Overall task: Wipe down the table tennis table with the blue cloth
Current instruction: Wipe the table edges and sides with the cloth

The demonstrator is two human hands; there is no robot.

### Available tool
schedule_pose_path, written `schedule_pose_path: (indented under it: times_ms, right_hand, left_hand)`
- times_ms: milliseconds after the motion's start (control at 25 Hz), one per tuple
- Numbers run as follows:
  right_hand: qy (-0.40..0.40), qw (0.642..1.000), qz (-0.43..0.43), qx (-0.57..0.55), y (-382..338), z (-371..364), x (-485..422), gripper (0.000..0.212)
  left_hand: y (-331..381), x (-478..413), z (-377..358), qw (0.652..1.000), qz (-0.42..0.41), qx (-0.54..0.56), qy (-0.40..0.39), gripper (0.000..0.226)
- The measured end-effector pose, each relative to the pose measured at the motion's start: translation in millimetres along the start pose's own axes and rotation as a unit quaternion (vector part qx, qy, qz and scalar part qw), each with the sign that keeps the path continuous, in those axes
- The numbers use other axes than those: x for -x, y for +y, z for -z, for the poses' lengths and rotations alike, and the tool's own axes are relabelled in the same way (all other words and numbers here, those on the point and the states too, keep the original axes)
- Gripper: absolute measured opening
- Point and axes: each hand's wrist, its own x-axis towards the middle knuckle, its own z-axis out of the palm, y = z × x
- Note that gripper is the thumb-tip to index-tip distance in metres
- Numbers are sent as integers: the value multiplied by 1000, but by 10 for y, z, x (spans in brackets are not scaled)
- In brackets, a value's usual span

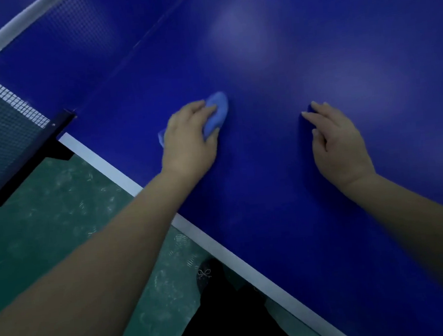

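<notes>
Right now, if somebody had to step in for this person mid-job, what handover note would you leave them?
Left grip: holds the bunched blue cloth and presses it on the table tennis table, near the side edge and not far from the net.
Right grip: holds nothing, with its fingertips resting on the table to the right of the cloth.
Done: wiping is under way on this half. The surface shows no clear marks of which parts are finished.
Left: probably most of this half, out toward the far side and right. The other half beyond the net is mostly out of view.
</notes>
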Motion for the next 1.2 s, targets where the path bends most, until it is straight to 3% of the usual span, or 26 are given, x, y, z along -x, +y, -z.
schedule_pose_path:
  times_ms: [80,200,360,440,560,640,800,880,920,1000,1080,1200]
  right_hand:
    - [-2,1000,-2,-2,4,1,6,40]
    - [-11,1000,2,-8,-13,11,-24,41]
    - [-19,1000,0,-6,-49,60,-22,41]
    - [-25,1000,-1,5,-74,67,-9,41]
    - [-21,1000,-6,17,-100,56,-7,41]
    - [-13,1000,-15,8,-126,38,-32,41]
    - [-8,999,-44,-9,-155,0,-101,43]
    - [-7,999,-54,-6,-173,-18,-177,42]
    - [-5,998,-58,-2,-189,-26,-221,42]
    - [7,998,-66,12,-224,-48,-296,41]
    - [25,996,-76,35,-253,-68,-341,41]
    - [36,994,-79,63,-279,-93,-347,41]
  left_hand:
    - [377,-198,-189,1000,13,-20,0,47]
    - [796,462,-402,990,-113,11,-80,51]
    - [464,1504,-63,967,-200,51,-147,49]
    - [96,1391,77,986,-138,23,-93,50]
    - [-22,785,105,998,60,-7,8,45]
    - [240,553,-27,995,96,-11,13,48]
    - [562,1042,-220,985,-153,24,-83,49]
    - [283,1100,-101,979,-184,42,-75,49]
    - [100,1009,-37,986,-156,25,-47,49]
    - [-222,687,112,1000,-3,-12,18,47]
    - [-430,247,211,985,153,-31,78,46]
    - [-504,-415,177,969,214,-54,107,48]
